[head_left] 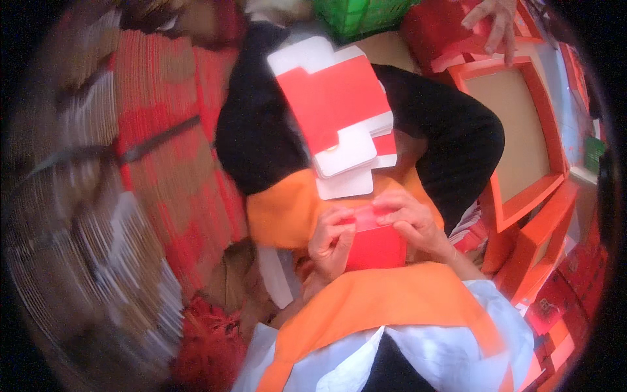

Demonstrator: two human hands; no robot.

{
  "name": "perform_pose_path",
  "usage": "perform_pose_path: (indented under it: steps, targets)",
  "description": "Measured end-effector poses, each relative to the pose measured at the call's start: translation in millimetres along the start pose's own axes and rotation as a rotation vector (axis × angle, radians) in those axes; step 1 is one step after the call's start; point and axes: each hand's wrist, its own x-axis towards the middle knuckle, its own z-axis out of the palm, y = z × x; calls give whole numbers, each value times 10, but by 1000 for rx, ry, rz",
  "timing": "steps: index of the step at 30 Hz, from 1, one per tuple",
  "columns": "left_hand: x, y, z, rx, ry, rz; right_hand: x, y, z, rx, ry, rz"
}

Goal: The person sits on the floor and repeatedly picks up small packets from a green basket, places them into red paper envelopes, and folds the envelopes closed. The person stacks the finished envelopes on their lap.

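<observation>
A small red carton (377, 249) is held upright in front of my orange apron, between my two hands. My left hand (332, 243) closes on its left side, thumb and fingers near the upper corner. My right hand (413, 223) grips the upper right edge, with fingertips bent over a paler, shiny pink strip along the top. Whether that strip is a flap or a film, I cannot tell. Just beyond my hands, a stack of flat red-and-white carton blanks (336, 98) lies across my lap, its white tabs pointing toward me.
Strapped bundles of flat red and brown cardboard (160, 130) stand at the left. A green plastic crate (356, 16) is at the far side. To the right lies an orange-red tray-like box (555, 140) with a tan inside. Another person's hand (496, 23) reaches in at far right.
</observation>
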Motion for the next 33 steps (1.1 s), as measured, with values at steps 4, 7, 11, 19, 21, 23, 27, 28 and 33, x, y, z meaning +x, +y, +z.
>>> perform_pose_path:
  steps: [4,7,11,19,21,23,27,28,33]
  targets:
    - [70,62,53,172,27,-131,36,-84,-145,-30,-52,203]
    - [152,35,67,74,-7,-218,117,-191,-371,-25,-234,275]
    - [642,188,183,-196,42,-187,259,-375,-694,-64,-104,188]
    - [1152,-98,85,3,253,-108,730,-169,-2108,373,891,9]
    - [1182,-331,129,257,219,-75,726,170,-2683,179,1017,130]
    - [1185,-498,198,540,226,-13,806,238,-2765,-203,896,241]
    - [1257,-536,224,772,183,-206,873,330,-2631,-472,1051,200]
    - [1243,-580,189,633,212,-239,878,272,-2495,-488,1059,148]
    - [1075,-718,-109,526,207,-205,775,122,-1633,-468,922,-43]
